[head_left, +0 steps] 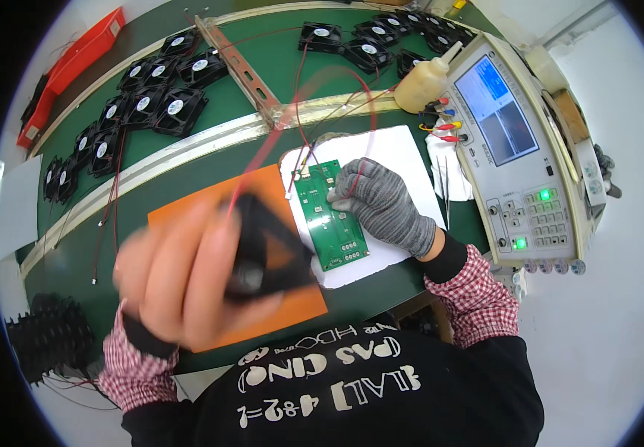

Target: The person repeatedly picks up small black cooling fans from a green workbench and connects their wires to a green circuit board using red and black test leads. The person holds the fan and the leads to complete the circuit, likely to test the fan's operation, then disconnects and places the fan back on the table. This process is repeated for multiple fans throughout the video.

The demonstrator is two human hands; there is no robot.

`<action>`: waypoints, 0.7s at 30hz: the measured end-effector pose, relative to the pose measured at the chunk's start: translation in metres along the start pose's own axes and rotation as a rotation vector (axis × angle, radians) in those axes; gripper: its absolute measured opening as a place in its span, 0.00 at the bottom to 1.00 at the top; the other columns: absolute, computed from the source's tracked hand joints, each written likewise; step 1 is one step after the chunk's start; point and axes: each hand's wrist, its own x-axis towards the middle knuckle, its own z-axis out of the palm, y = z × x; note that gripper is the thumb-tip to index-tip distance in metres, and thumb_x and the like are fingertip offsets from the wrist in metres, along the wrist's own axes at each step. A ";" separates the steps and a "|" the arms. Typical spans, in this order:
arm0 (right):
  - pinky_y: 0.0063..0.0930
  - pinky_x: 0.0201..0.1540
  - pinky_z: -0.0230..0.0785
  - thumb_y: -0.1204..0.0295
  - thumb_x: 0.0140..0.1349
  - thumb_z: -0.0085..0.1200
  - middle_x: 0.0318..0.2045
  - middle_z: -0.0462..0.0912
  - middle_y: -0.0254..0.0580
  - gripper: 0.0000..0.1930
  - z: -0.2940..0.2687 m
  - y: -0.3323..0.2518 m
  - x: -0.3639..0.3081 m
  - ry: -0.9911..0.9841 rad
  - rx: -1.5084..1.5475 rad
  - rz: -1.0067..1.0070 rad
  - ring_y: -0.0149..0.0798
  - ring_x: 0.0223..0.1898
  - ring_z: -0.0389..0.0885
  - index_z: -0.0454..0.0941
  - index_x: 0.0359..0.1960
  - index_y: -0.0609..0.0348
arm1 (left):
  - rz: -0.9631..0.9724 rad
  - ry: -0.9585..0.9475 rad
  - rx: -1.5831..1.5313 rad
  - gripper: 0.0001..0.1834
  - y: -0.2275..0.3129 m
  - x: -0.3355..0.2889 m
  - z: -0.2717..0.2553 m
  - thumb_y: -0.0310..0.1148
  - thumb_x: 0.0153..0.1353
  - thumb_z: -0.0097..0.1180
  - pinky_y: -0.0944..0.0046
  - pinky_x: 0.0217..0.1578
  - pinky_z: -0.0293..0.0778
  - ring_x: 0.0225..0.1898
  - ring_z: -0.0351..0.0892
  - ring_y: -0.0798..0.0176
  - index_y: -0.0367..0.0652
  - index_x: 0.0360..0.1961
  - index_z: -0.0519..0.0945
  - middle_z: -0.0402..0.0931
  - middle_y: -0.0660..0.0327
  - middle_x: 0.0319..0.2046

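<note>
My left hand point(180, 272) is bare and blurred by motion. Its fingers are closed round a black square cooling fan point(273, 253), which is held up over an orange sheet point(296, 298). A thin red wire point(373, 112) loops from the fan, up and across to my right hand point(383, 205). That hand wears a grey knitted glove and is closed on the wire, its fingers pinched over a green circuit board point(329, 231). The wire's end is hidden in the fingers. The board lies on a white pad point(404, 156), with a short cable at its upper left corner.
Many black fans point(143, 104) with wires stand behind a white rail at the back. A bench test meter point(512, 141) with a lit screen stands at the right, beside tweezers point(445, 186) and a yellowish squeeze bottle point(422, 83). A red bin point(76, 71) sits far left.
</note>
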 end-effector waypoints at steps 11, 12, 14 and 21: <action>0.22 0.38 0.73 0.73 0.56 0.66 0.33 0.80 0.37 0.14 -0.005 -0.016 0.003 0.276 0.194 0.141 0.30 0.33 0.80 0.81 0.44 0.58 | -0.429 -0.228 0.308 0.16 -0.143 -0.018 0.144 0.30 0.46 0.68 0.54 0.40 0.68 0.39 0.70 0.49 0.38 0.34 0.76 0.70 0.55 0.34; 0.22 0.38 0.73 0.74 0.56 0.66 0.33 0.80 0.37 0.15 -0.006 -0.015 0.003 0.301 0.150 0.062 0.30 0.33 0.79 0.80 0.45 0.59 | -0.406 -0.243 0.251 0.14 -0.144 -0.024 0.137 0.29 0.46 0.68 0.54 0.40 0.67 0.39 0.70 0.49 0.38 0.31 0.76 0.70 0.55 0.33; 0.23 0.39 0.71 0.75 0.56 0.66 0.35 0.80 0.37 0.17 -0.008 -0.012 0.002 0.360 0.047 -0.084 0.31 0.33 0.77 0.78 0.48 0.60 | -0.420 -0.180 -0.020 0.10 -0.124 -0.018 0.116 0.26 0.48 0.64 0.55 0.38 0.65 0.38 0.69 0.49 0.37 0.25 0.73 0.68 0.55 0.31; 0.42 0.55 0.70 0.75 0.58 0.55 0.46 0.77 0.46 0.25 -0.002 -0.064 0.006 -0.100 0.043 -0.391 0.49 0.49 0.77 0.73 0.60 0.54 | 0.260 -0.241 -0.851 0.06 0.023 -0.014 0.022 0.29 0.46 0.59 0.55 0.46 0.74 0.45 0.76 0.60 0.47 0.27 0.76 0.72 0.65 0.36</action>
